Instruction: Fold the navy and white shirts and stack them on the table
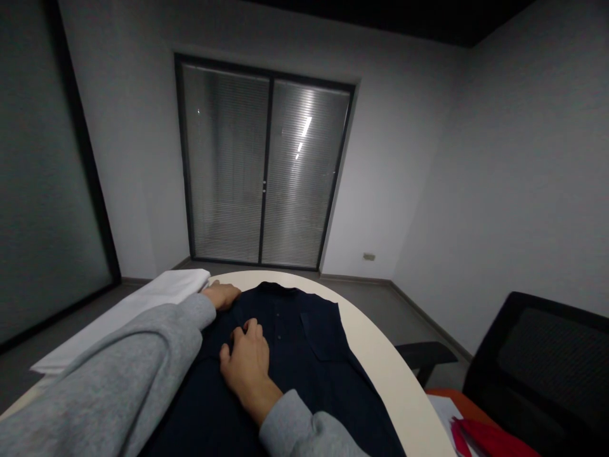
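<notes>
A dark navy shirt [309, 368] with a collar, a short button placket and a chest pocket lies spread on a round cream table [380, 374], its collar toward the far edge. At the shirt's left shoulder, my left hand [222, 296] is closed on the cloth edge; its fingertips are partly hidden. My right hand [250, 365] rests on the left chest of the shirt, fingers bent and thumb apart, holding nothing. Grey sleeves cover both forearms, and the left one hides part of the shirt.
A folded white cloth [157, 289] lies along the table's left side. To the right stands a black mesh chair [547, 368] with an armrest near the table edge; red cloth [495, 438] lies on its orange seat. Glass doors [266, 165] are beyond.
</notes>
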`<move>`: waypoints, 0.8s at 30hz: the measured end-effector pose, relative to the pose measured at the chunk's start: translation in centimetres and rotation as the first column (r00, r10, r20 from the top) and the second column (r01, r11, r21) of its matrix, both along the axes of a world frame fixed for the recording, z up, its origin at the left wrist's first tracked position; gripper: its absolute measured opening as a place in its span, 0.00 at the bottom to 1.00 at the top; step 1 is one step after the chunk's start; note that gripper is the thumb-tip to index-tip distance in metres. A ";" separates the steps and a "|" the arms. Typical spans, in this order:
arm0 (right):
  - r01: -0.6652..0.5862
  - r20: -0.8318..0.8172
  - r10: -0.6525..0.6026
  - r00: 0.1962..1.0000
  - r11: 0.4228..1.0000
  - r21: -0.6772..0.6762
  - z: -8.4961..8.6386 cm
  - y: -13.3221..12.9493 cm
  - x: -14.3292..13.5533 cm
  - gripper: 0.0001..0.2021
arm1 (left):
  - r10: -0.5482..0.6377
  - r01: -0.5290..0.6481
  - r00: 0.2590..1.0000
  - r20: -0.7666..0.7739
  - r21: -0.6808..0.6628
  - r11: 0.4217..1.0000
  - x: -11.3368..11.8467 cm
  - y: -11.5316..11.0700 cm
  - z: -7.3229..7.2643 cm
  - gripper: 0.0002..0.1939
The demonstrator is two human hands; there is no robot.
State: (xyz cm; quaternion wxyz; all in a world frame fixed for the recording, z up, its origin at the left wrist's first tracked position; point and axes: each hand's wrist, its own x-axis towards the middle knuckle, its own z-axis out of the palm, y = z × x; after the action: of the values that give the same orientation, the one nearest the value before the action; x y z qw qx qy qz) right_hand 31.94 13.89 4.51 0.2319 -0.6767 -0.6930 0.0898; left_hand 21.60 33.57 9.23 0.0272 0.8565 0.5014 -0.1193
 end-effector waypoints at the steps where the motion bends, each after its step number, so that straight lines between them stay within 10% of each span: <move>1: -0.005 0.008 0.005 1.000 1.000 0.008 -0.1 0.1 0.0 0.16 | 0.008 -0.008 1.000 0.000 -0.004 1.000 0.0 0.1 0.0 0.14; 10: -0.003 -0.038 0.005 0.999 0.999 0.045 -1.1 0.6 0.1 0.26 | 0.006 -0.009 1.000 -0.023 -0.150 0.989 0.3 2.3 -0.9 0.10; 24: -0.083 0.105 0.078 0.991 0.996 0.043 -1.2 0.4 0.2 0.28 | 0.108 -0.109 0.993 -0.040 -0.023 0.994 -0.8 1.1 0.0 0.36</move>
State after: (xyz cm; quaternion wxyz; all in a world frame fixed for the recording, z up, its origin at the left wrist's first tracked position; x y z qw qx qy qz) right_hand 32.10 14.28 3.30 0.2080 -0.6462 -0.7328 0.0474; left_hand 20.82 34.66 9.24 0.0350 0.8252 0.5460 -0.1403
